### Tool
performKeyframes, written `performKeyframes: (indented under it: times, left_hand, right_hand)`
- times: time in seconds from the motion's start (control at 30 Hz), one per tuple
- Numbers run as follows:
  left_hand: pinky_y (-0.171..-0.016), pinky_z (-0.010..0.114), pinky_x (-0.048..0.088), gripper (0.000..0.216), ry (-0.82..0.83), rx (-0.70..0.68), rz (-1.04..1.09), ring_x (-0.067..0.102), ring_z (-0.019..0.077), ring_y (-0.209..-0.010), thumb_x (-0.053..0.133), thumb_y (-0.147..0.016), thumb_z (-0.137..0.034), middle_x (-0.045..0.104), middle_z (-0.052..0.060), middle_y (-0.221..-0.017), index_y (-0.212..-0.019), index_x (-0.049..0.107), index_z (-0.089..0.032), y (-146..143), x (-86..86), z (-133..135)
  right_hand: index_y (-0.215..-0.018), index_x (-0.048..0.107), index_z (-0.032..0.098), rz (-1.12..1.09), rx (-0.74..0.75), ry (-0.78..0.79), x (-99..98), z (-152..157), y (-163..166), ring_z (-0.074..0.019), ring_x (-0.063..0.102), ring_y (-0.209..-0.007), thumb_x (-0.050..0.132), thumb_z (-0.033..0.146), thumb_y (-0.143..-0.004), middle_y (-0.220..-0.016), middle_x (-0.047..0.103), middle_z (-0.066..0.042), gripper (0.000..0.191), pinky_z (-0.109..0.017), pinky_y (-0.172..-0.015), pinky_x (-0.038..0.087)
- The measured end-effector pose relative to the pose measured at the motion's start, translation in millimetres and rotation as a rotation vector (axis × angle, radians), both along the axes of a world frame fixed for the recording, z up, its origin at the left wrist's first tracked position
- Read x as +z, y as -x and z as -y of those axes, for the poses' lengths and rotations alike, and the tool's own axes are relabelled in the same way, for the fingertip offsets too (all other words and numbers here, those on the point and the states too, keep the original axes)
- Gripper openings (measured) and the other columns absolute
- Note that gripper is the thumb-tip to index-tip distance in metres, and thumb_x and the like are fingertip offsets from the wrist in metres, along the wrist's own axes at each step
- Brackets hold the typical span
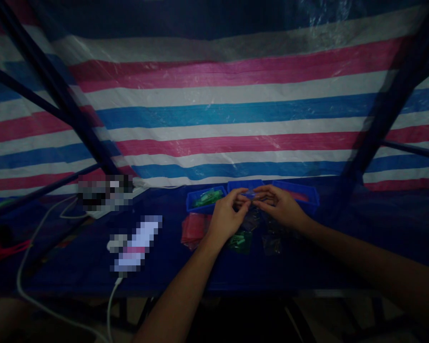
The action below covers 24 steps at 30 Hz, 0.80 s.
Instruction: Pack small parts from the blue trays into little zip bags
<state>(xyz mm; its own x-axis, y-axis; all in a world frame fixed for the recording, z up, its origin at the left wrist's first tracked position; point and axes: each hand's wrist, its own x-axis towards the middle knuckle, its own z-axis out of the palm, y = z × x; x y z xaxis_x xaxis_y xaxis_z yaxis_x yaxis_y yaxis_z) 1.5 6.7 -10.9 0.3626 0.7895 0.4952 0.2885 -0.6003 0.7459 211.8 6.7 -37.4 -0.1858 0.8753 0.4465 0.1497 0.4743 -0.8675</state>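
My left hand (230, 212) and my right hand (281, 204) meet above the table, in front of blue bins. A small clear, bluish plastic bag (250, 193) is pinched between the fingertips of both; its contents are too dark to make out. Below them lie a green bag (240, 241) with small pale pieces in it and a clear bag (271, 245). A stack of red bags (193, 230) rests beside my left forearm. Green bags fill the left blue bin (191, 208), and something red lies in the right blue bin (312, 206). My hands partly cover the middle blue bin (245, 184).
On the left of the blue table (93, 267) lies a blurred-out phone (139, 243) with a white cable (112, 297). A white power strip (107, 207) sits farther back. Dark blue frame posts (382, 114) and a striped tarp (229, 114) bound the far side.
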Motion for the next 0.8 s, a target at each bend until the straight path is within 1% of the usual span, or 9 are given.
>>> performKeyframes:
  times: [0.07,0.13,0.27,0.4,0.5,0.6,0.8]
  left_hand:
    - [-0.085,0.033,0.061,0.038,0.004,0.001,0.006,0.075,0.018,-0.089,0.067,-0.091,-0.019,0.077,0.005,-0.101,-0.129,0.063,-0.022,-0.7,-0.4,0.0]
    - [-0.086,0.033,0.061,0.037,0.002,0.003,-0.001,0.075,0.0176,-0.089,0.067,-0.091,-0.018,0.077,0.005,-0.099,-0.127,0.063,-0.021,-1.0,-0.3,0.0]
    - [-0.085,0.032,0.061,0.034,-0.009,-0.001,-0.009,0.074,0.0168,-0.087,0.067,-0.091,-0.017,0.077,0.004,-0.099,-0.125,0.064,-0.021,-1.3,0.1,0.5]
    - [-0.086,0.031,0.061,0.035,-0.014,-0.01,-0.012,0.074,0.0162,-0.087,0.067,-0.091,-0.016,0.077,0.003,-0.098,-0.125,0.064,-0.021,-1.9,0.6,1.8]
    - [-0.087,0.031,0.061,0.035,-0.035,-0.009,-0.032,0.074,0.0164,-0.089,0.067,-0.09,-0.016,0.077,0.004,-0.101,-0.124,0.066,-0.021,-2.3,1.9,3.1]
    - [-0.089,0.033,0.06,0.031,-0.062,0.001,-0.057,0.074,0.0175,-0.093,0.069,-0.09,-0.017,0.077,0.005,-0.108,-0.121,0.069,-0.021,-2.8,3.7,4.2]
    - [-0.091,0.035,0.061,0.029,-0.048,-0.014,-0.048,0.074,0.0183,-0.094,0.067,-0.091,-0.018,0.077,0.006,-0.109,-0.119,0.07,-0.02,-3.0,3.3,4.0]
  right_hand:
    - [-0.122,0.06,0.023,-0.02,0.014,0.047,0.8,0.8,0.5,-0.0211,0.073,-0.098,0.076,0.036,-0.086,-0.104,0.073,-0.006,0.041,-0.041,-0.093,0.061]
    - [-0.121,0.06,0.023,-0.036,0.022,0.059,2.2,2.1,0.9,-0.0206,0.073,-0.097,0.076,0.036,-0.085,-0.104,0.072,-0.006,0.042,-0.041,-0.093,0.061]
    - [-0.121,0.059,0.023,-0.054,0.035,0.045,4.3,3.9,1.4,-0.0191,0.071,-0.096,0.076,0.032,-0.084,-0.104,0.071,-0.006,0.042,-0.036,-0.088,0.061]
    - [-0.121,0.059,0.023,-0.062,0.038,0.036,5.6,4.3,2.0,-0.0162,0.07,-0.087,0.074,0.027,-0.083,-0.101,0.068,-0.004,0.04,-0.032,-0.079,0.059]
    - [-0.119,0.059,0.022,-0.062,0.029,0.017,5.6,3.7,1.9,-0.0167,0.069,-0.09,0.072,0.025,-0.083,-0.101,0.067,-0.004,0.038,-0.032,-0.081,0.058]
    - [-0.118,0.059,0.022,-0.051,0.029,0.01,4.8,3.4,1.2,-0.0178,0.069,-0.094,0.072,0.027,-0.084,-0.103,0.067,-0.005,0.036,-0.032,-0.083,0.058]
    - [-0.116,0.061,0.022,0.006,0.02,0.072,4.8,5.9,1.0,-0.0174,0.071,-0.087,0.069,0.037,-0.09,-0.094,0.069,-0.003,0.03,-0.032,-0.079,0.059]
